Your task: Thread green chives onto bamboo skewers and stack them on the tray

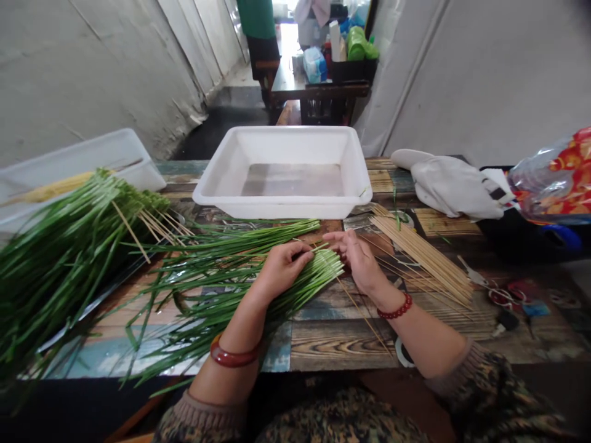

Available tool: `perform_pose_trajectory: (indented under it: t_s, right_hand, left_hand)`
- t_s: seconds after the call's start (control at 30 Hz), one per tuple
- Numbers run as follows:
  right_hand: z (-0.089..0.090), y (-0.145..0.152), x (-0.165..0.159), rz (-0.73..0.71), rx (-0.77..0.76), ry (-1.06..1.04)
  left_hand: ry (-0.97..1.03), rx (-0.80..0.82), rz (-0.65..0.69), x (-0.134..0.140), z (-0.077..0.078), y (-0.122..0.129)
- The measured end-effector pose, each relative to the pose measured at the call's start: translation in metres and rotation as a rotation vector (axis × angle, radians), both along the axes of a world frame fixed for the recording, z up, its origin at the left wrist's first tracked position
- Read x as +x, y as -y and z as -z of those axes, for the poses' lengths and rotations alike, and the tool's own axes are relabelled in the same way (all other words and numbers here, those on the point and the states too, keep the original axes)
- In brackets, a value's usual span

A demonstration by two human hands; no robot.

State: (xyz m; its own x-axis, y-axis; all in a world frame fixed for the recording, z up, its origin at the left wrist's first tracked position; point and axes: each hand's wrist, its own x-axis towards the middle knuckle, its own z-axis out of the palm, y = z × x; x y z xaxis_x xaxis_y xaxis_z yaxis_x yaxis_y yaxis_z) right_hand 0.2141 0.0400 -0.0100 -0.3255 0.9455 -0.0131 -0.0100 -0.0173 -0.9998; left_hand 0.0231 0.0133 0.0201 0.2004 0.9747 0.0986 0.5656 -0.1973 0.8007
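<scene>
My left hand (pixel 287 267) is closed in a pinch on green garlic chives (pixel 318 274), over the pale stem ends of a loose bunch. A thin stem sticks out from its fingertips to the right. Just beyond the cut ends is my right hand (pixel 360 264), its fingers stretched toward the left hand and partly apart, with nothing clearly held. A second row of chives (pixel 295 231) lies behind the first. One bamboo skewer (pixel 367 314) rests slantwise on the table below the right hand. To the right lies a pile of bamboo skewers (pixel 422 258).
A white plastic tub (pixel 281 200) stands at the back. On the left, a big heap of chives (pixel 55 246) with skewers sits before another tub (pixel 133 147). Keys (pixel 505 298), a pale cloth cap (pixel 450 178) and a tape roll (pixel 403 354) are on the right.
</scene>
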Motion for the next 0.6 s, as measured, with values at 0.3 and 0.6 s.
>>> perform_pose_trajectory:
  t_s: [0.3,0.6]
  right_hand:
    - [-0.003,0.01,-0.01,0.066,0.444,0.305]
    - [0.008,0.01,-0.015,0.08,0.501,0.389]
  left_hand:
    - [0.006,0.01,-0.013,0.004,0.005,0.002]
    - [-0.043,0.108,-0.107,-0.006,0.001,0.002]
